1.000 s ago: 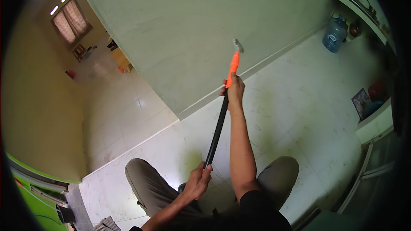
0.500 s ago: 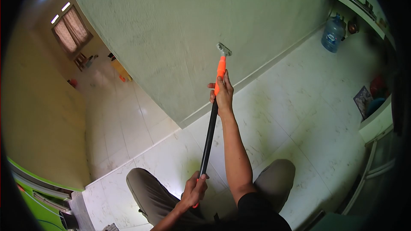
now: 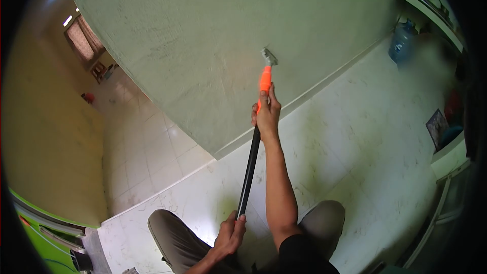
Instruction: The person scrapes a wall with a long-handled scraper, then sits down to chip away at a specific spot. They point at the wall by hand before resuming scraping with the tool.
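Note:
A long-handled scraper (image 3: 249,172) has a black pole, an orange upper grip and a metal head at its top. The head (image 3: 269,57) is at the grey-green wall (image 3: 203,35); whether it touches the surface is unclear. My right hand (image 3: 267,114) is wrapped round the lower part of the orange grip, its fingers closed. Near the pole's lower end, my left hand (image 3: 231,234) is closed round the black shaft, between my knees.
Marbled white tiles (image 3: 324,147) cover the floor. A blue water bottle (image 3: 402,43) stands at the upper right under a shelf (image 3: 431,12). The wall's corner (image 3: 217,157) juts toward me. A yellowish wall (image 3: 50,137) rises on the left, beside a doorway.
The view has shifted slightly. Both hands still hold the scraper, and its head appears a little further right and more steeply angled. My left hand sits slightly lower in the picture.

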### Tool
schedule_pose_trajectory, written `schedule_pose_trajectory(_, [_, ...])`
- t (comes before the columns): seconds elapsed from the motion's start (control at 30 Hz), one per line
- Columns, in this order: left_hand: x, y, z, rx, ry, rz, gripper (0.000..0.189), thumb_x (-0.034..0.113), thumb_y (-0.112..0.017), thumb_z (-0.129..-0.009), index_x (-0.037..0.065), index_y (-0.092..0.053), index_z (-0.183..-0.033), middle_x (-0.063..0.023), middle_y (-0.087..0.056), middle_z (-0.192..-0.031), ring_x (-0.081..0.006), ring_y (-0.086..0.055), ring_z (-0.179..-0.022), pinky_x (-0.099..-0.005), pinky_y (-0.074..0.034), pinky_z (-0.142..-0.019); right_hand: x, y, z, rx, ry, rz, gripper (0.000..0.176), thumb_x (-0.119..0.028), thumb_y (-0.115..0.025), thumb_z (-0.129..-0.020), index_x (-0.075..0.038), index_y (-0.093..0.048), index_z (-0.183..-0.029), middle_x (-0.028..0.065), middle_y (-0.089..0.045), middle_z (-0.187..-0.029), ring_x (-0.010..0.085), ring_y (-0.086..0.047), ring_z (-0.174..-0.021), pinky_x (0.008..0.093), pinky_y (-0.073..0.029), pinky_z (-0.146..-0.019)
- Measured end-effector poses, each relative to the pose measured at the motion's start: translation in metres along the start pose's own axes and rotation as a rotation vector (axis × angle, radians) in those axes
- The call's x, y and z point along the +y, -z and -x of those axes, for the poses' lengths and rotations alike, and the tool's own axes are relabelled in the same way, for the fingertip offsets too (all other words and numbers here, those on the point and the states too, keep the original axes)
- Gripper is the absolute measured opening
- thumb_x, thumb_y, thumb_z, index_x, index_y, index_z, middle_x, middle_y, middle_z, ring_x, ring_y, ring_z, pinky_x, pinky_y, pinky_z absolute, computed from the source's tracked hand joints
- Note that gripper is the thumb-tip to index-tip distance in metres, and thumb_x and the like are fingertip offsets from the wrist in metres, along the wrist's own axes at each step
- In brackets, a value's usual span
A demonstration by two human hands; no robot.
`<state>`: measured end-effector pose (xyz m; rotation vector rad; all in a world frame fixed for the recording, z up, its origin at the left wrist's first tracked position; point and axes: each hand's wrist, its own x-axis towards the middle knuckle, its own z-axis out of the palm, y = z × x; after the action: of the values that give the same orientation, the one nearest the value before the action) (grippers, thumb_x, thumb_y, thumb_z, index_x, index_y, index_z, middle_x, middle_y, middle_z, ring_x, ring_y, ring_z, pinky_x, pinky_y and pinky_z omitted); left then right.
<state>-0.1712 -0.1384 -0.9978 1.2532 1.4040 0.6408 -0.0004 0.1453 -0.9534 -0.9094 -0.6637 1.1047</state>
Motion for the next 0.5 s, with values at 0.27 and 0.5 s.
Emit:
schedule_pose_trajectory(0.27, [0.001, -0.002, 0.007, 0.065, -0.064, -0.072, 0.041, 0.037, -0.048, -0.111, -0.004, -0.053, -0.103, -0.0030, -0.050, -0.061, -0.0121, -0.047, -0.055, -0.0316, -0.039, -0.050, -0.004, -0.001, -0.004, -0.004, -0.020, 0.119, 0.056, -0.031, -0.047, -0.111, -0.013, -0.030, -0.162, 0.0005, -0.045, -0.060, 0.0091, -0.042, -0.041, 0.0279, -0.036, -0.036])
schedule_pose_trajectory(0.5, [-0.003, 0.014, -0.028, 0.039, -0.043, -0.170, 0.043, 0.038, -0.047, -0.111, -0.001, -0.049, -0.093, -0.0072, -0.051, -0.060, -0.0172, -0.049, -0.053, -0.0372, -0.039, -0.050, 0.001, 0.008, -0.027, 0.027, 0.018, 0.072, 0.053, -0.035, -0.046, -0.111, -0.012, -0.035, -0.158, 0.0000, -0.046, -0.062, 0.0088, -0.044, -0.044, 0.0263, -0.036, -0.038])
